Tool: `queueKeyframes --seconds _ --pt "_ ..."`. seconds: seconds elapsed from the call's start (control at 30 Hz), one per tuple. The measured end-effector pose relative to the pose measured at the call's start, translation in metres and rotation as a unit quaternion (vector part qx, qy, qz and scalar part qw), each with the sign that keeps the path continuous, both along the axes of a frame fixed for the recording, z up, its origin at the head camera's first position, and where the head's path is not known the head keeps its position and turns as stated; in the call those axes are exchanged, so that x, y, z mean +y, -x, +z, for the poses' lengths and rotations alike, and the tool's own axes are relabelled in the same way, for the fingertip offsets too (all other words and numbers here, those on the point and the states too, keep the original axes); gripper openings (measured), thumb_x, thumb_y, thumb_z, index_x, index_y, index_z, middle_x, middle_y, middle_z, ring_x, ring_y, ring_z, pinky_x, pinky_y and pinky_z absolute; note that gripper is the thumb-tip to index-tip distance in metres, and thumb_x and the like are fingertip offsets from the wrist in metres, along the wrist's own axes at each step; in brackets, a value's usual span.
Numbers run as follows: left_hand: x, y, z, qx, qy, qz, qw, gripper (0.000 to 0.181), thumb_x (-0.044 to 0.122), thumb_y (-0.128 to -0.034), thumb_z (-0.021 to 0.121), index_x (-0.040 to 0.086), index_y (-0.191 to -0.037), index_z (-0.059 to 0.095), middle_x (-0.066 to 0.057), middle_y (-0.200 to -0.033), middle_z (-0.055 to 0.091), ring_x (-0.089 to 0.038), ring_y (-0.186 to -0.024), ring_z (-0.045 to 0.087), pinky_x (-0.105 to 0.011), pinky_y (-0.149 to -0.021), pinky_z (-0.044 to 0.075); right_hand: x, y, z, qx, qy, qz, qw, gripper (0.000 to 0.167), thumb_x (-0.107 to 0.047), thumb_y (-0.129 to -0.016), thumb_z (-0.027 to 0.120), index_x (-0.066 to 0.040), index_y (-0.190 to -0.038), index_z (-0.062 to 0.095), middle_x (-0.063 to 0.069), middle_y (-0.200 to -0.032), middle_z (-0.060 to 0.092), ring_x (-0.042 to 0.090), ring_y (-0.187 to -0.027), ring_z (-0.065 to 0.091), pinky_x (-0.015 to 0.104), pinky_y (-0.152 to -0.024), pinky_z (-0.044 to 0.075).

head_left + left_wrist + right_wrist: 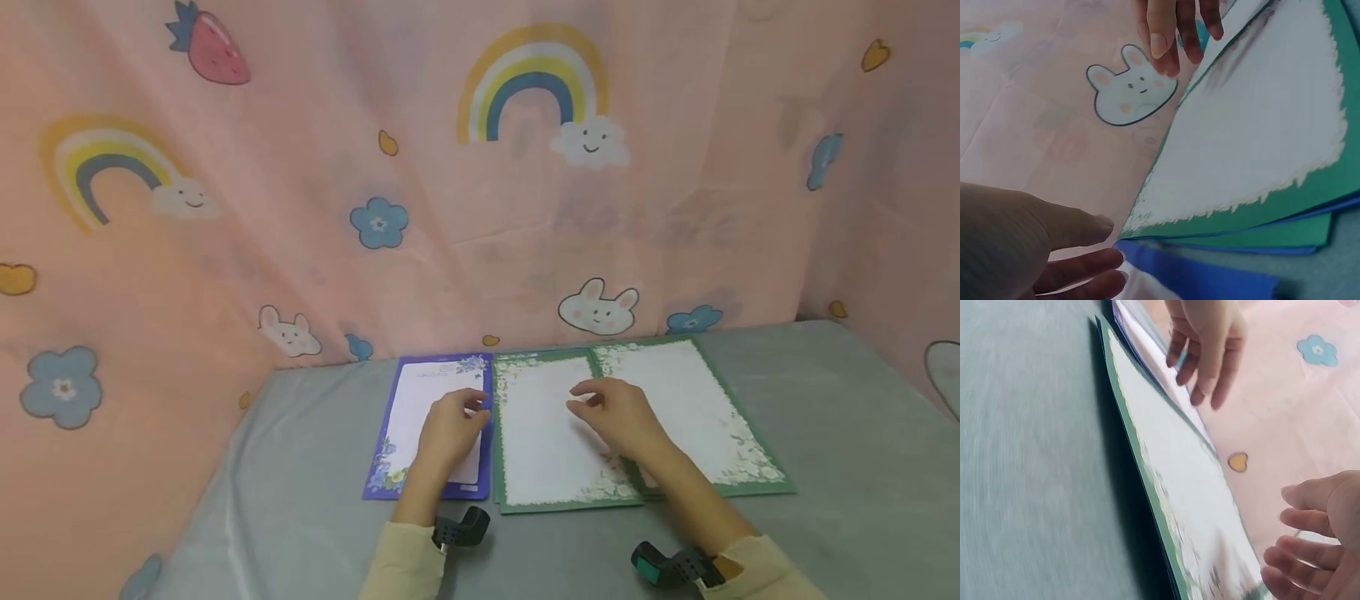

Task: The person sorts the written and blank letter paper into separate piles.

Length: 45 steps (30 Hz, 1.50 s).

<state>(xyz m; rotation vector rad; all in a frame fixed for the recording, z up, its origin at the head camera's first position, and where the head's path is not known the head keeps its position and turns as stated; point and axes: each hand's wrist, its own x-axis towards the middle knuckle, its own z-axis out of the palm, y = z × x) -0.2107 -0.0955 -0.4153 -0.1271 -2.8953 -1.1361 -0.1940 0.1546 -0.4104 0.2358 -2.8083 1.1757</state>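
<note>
My left hand [453,421] hovers over the right part of a purple-bordered sheet [420,392] with blue flowers, its fingers loosely bent and nothing between them. My right hand [618,417] is above the seam between two green-bordered sheets, also holding nothing. The middle green sheet [540,450] has white flowers along its edges and overlaps the right green sheet [682,400]. In the left wrist view, more green and blue sheet edges [1285,234] show beneath the top one. The right wrist view has the relaxed fingers [1304,519] apart from the paper.
A grey cloth [840,417] covers the table under the sheets. Close behind their far edges hangs a pink curtain [465,200] printed with rainbows, rabbits and flowers. Each wrist wears a black strapped device [461,529].
</note>
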Motion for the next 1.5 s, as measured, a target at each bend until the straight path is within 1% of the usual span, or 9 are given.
queueKeyframes --seconds 0.1,0.2,0.47,0.7,0.77,0.87,1.07,1.27,1.5 --pt "0.002 -0.002 -0.003 -0.023 0.000 -0.014 0.9996 0.032 0.018 -0.0930 0.070 0.008 -0.124 0.070 -0.011 -0.115 0.074 -0.028 -0.102 0.070 -0.046 -0.088 0.056 0.011 -0.003 -0.001 -0.009 0.001 -0.011 0.9999 0.033 -0.026 -0.097 0.067 -0.004 -0.121 0.071 0.020 -0.115 0.072 0.037 -0.103 0.068 0.047 -0.079 0.056" --pt "0.002 -0.004 -0.004 -0.032 0.004 -0.029 0.9991 0.038 0.019 -0.0923 0.071 0.006 -0.127 0.067 -0.015 -0.121 0.072 -0.030 -0.106 0.069 -0.048 -0.092 0.055 0.019 -0.004 -0.004 -0.022 0.004 -0.019 0.9996 0.035 -0.026 -0.097 0.067 -0.003 -0.123 0.070 0.022 -0.114 0.072 0.038 -0.103 0.068 0.045 -0.077 0.057" --pt "0.010 -0.005 -0.006 -0.033 -0.002 -0.044 0.9985 0.048 0.018 -0.0894 0.075 0.004 -0.134 0.062 -0.017 -0.124 0.070 -0.030 -0.105 0.067 -0.048 -0.091 0.055 0.031 -0.003 -0.013 -0.030 -0.012 -0.029 0.9991 0.035 -0.025 -0.095 0.068 -0.002 -0.122 0.070 0.022 -0.109 0.075 0.037 -0.099 0.070 0.051 -0.083 0.056" --pt "0.017 -0.005 -0.008 -0.032 -0.004 -0.017 0.9994 0.052 0.014 -0.0836 0.080 0.006 -0.132 0.064 -0.013 -0.119 0.072 -0.029 -0.104 0.067 -0.048 -0.094 0.053 0.035 0.000 -0.016 -0.052 0.016 -0.035 0.9979 0.037 -0.026 -0.095 0.069 -0.002 -0.124 0.069 0.023 -0.116 0.073 0.040 -0.110 0.068 0.053 -0.089 0.055" --pt "0.018 -0.005 -0.009 -0.031 -0.004 -0.011 0.9994 0.052 0.014 -0.0827 0.081 0.008 -0.132 0.065 -0.011 -0.114 0.072 -0.026 -0.101 0.067 -0.046 -0.092 0.053 0.036 0.000 -0.017 -0.058 0.024 -0.035 0.9974 0.037 -0.026 -0.096 0.069 -0.002 -0.124 0.069 0.023 -0.117 0.072 0.040 -0.111 0.068 0.053 -0.090 0.055" --pt "0.018 -0.004 -0.012 -0.029 -0.013 -0.006 0.9995 0.051 0.013 -0.0814 0.081 0.009 -0.130 0.066 -0.007 -0.105 0.071 -0.020 -0.088 0.063 -0.039 -0.082 0.053 0.037 0.000 -0.018 -0.063 0.033 -0.037 0.9968 0.038 -0.027 -0.096 0.069 -0.002 -0.124 0.069 0.022 -0.117 0.073 0.039 -0.111 0.068 0.052 -0.091 0.055" --pt "0.017 -0.001 -0.015 -0.023 -0.060 -0.003 0.9979 0.046 0.008 -0.0808 0.081 0.011 -0.125 0.069 -0.003 -0.090 0.068 -0.013 -0.072 0.056 -0.027 -0.066 0.047 0.037 -0.001 -0.019 -0.069 0.068 -0.052 0.9939 0.036 -0.023 -0.093 0.072 -0.005 -0.124 0.070 0.020 -0.119 0.072 0.036 -0.110 0.069 0.044 -0.086 0.057" --pt "0.017 0.001 -0.018 -0.023 -0.072 0.000 0.9971 0.044 0.006 -0.0814 0.081 0.011 -0.124 0.070 -0.001 -0.078 0.065 -0.012 -0.066 0.055 -0.025 -0.062 0.045 0.034 0.000 -0.024 -0.069 0.105 -0.067 0.9898 0.036 -0.019 -0.090 0.075 -0.004 -0.122 0.070 0.017 -0.112 0.073 0.024 -0.097 0.070 0.027 -0.077 0.052" --pt "0.016 0.001 -0.017 -0.021 -0.074 -0.001 0.9970 0.043 0.006 -0.0812 0.081 0.010 -0.123 0.071 -0.001 -0.076 0.065 -0.012 -0.064 0.054 -0.024 -0.060 0.045 0.033 0.000 -0.026 -0.058 0.112 -0.071 0.9895 0.029 -0.017 -0.090 0.076 -0.006 -0.116 0.073 0.015 -0.103 0.075 0.017 -0.087 0.068 0.026 -0.071 0.051"
